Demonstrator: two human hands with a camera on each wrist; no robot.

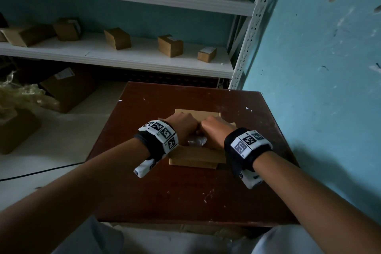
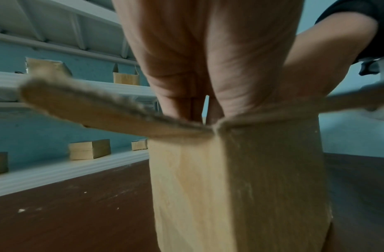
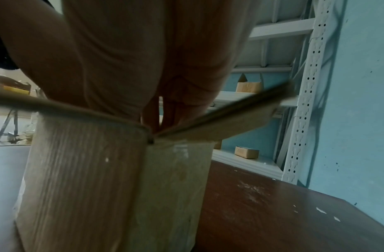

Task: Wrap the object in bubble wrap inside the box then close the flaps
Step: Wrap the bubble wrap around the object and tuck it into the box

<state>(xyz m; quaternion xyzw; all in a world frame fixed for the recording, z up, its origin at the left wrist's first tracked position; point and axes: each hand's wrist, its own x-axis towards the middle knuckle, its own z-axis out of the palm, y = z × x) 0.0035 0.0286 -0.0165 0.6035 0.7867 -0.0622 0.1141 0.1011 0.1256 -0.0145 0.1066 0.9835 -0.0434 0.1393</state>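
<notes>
An open cardboard box (image 1: 195, 155) stands in the middle of a dark brown table (image 1: 185, 202), with its flaps splayed outward. Clear bubble wrap (image 1: 195, 141) shows inside it, between my wrists. My left hand (image 1: 181, 128) and right hand (image 1: 214, 130) meet over the opening, knuckles up and fingers pointing down into the box. In the left wrist view the left hand's fingers (image 2: 186, 105) run straight down past the box rim (image 2: 240, 187), beside a side flap (image 2: 89, 109). The right hand's fingers (image 3: 156, 110) do the same behind the box corner (image 3: 89, 179). Fingertips and the object are hidden inside.
A white metal shelf (image 1: 144, 62) with several small cardboard boxes (image 1: 117, 38) stands behind the table. A teal wall (image 1: 319, 68) runs along the table's right edge. On the floor at left lie a larger box (image 1: 68, 88), crumpled plastic (image 1: 18, 95) and a black cable (image 1: 41, 172).
</notes>
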